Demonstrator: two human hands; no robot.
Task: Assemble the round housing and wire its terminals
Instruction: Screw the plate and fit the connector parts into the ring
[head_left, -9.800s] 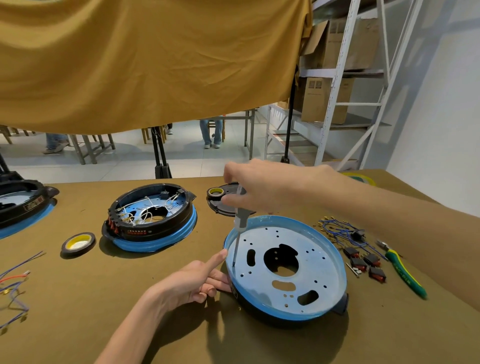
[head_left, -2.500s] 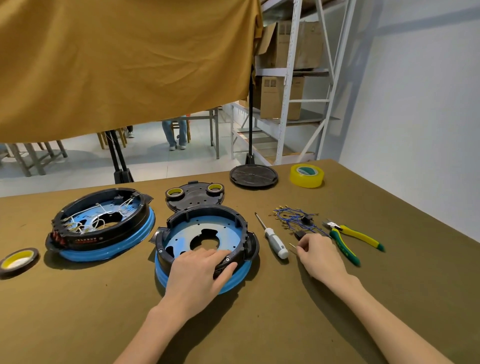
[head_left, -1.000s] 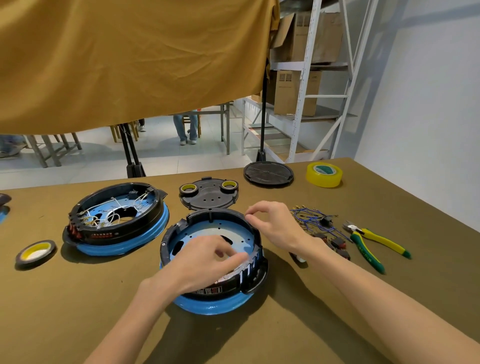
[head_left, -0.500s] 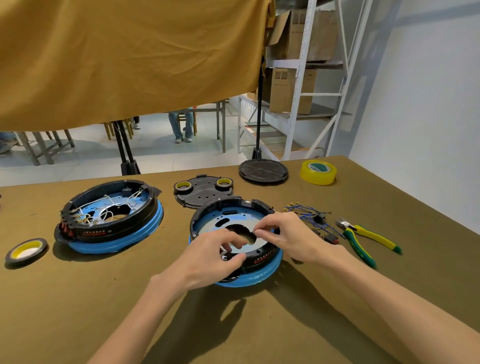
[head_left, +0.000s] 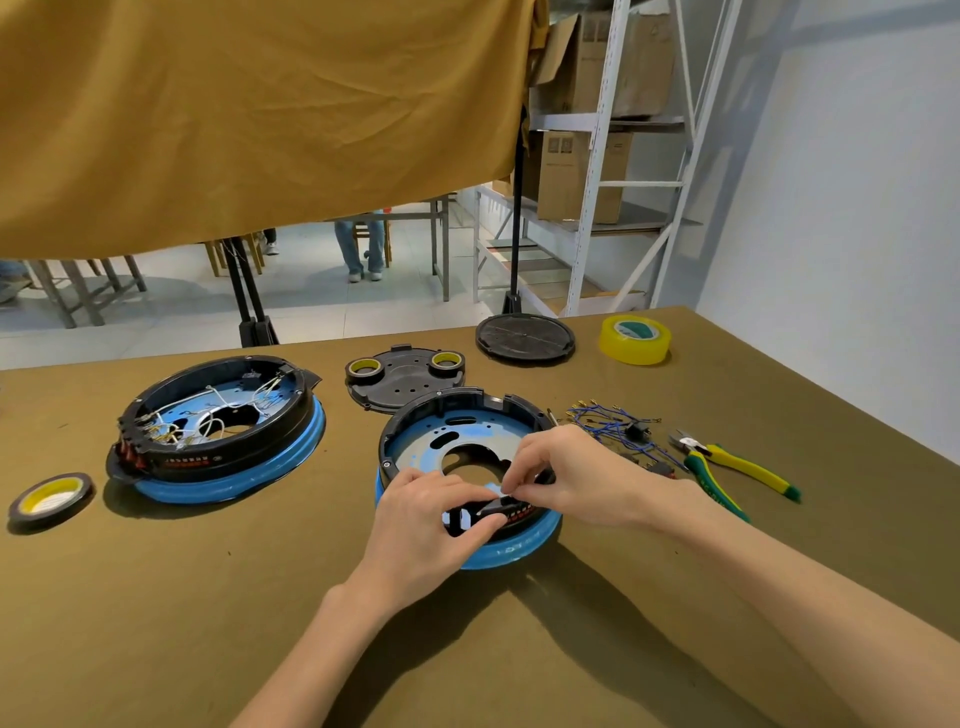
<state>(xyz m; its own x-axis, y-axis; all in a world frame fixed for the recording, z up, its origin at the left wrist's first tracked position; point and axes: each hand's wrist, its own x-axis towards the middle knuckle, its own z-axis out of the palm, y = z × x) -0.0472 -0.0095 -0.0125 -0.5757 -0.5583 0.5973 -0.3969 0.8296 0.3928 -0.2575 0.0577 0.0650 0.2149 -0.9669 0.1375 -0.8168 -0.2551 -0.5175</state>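
1. The housing (head_left: 457, 441) is seen on the table (head_left: 519, 649) straight ahead, just beyond both hands; its black ring sits on a blue base, with a perforated plate bare of wires inside.
2. The left hand (head_left: 421, 530) is curled over the near wall of the ring, and a small black part (head_left: 491, 506), seemingly a switch, is pinched between thumb and fingers.
3. The right hand (head_left: 566, 473) is closed from the right on the same part, its fingertips gripping the upper edge. Neither hand is nearer; both meet at the near rim.
4. The part's long axis is judged to lie along the rim, at a slot in the wall, so the coming move is probably a push into that slot. Whether it is already seated cannot be told.
5. The wires (head_left: 613, 421) lie loose on the table to the right of the housing, nearer the right hand, with pliers (head_left: 727, 462) just beyond them.
6. A second housing (head_left: 218, 431), to the left, holds white wires and red switches already fitted.
7. A black cover (head_left: 408, 382) behind the housing carries two small tape rolls.
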